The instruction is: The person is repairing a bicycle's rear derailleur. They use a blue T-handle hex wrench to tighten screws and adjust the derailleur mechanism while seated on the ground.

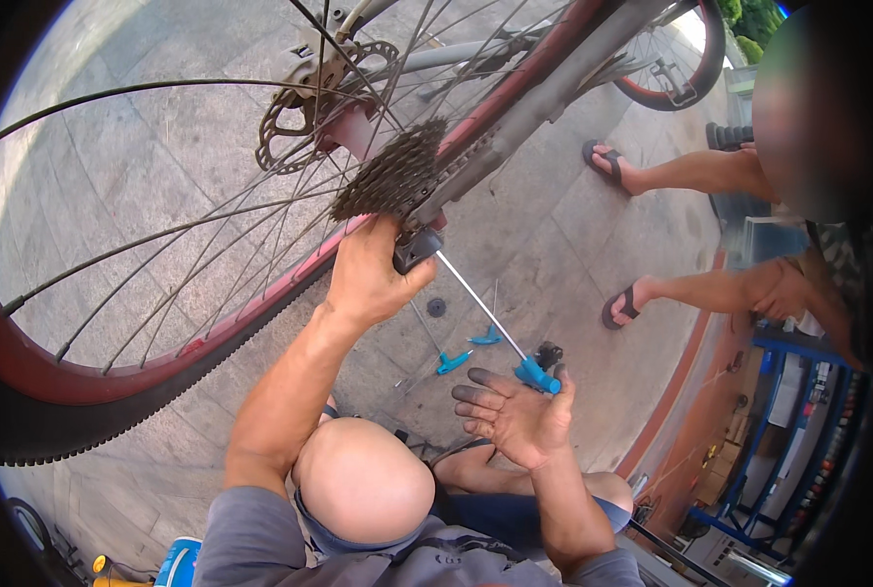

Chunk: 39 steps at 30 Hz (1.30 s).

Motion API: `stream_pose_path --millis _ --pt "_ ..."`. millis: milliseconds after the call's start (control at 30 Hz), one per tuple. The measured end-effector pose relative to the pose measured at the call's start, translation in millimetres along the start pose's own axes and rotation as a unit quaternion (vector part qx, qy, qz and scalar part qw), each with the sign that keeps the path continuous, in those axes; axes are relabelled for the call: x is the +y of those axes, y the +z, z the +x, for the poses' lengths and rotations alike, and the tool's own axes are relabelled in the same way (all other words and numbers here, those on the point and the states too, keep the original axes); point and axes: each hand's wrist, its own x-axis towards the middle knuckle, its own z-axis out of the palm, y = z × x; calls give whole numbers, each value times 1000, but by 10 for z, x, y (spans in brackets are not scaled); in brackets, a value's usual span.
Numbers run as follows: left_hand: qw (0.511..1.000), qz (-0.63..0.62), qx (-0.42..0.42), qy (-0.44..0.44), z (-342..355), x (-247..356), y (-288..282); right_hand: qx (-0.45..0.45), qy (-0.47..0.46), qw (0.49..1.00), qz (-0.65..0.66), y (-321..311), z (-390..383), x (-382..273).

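My left hand (373, 269) grips the black rear derailleur (415, 249) under the cassette (387, 171) of a bicycle wheel with a red rim (211, 347) and black tyre. A long hex key (480, 303) with a blue T-handle (537, 375) runs from the derailleur down to the right. My right hand (514, 416) is palm up with fingers spread and darkened with grime; the blue handle lies at its thumb and forefinger, not wrapped by the fingers. The brake disc (280, 132) is behind the cassette.
Two blue-handled hex keys (453, 363) (485, 335), a small black disc (436, 307) and other small black parts lie on the paving (573, 225). At right sit another person's legs (691, 174) in flip-flops, beside a blue rack (779, 440). Another bicycle wheel (700, 68) stands behind.
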Motion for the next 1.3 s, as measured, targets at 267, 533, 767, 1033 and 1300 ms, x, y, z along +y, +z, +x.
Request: stream_pose_path --millis 267,533,767,1033,1300 --pt "999 20 -20 -19 -12 -26 -2 -15 -133 990 42 -6 111 -49" --pt "998 -31 -24 -44 -6 10 -11 -78 -270 840 -463 -397 159 -388" --pt "996 12 -39 -80 -47 -61 20 -87 -358 601 -710 -268 117 -714" --pt "996 11 -40 -74 -69 -73 56 -60 -81 994 48 -227 14 -65" --pt "996 43 -30 -76 -76 -157 39 33 -161 954 -252 -97 22 -317"
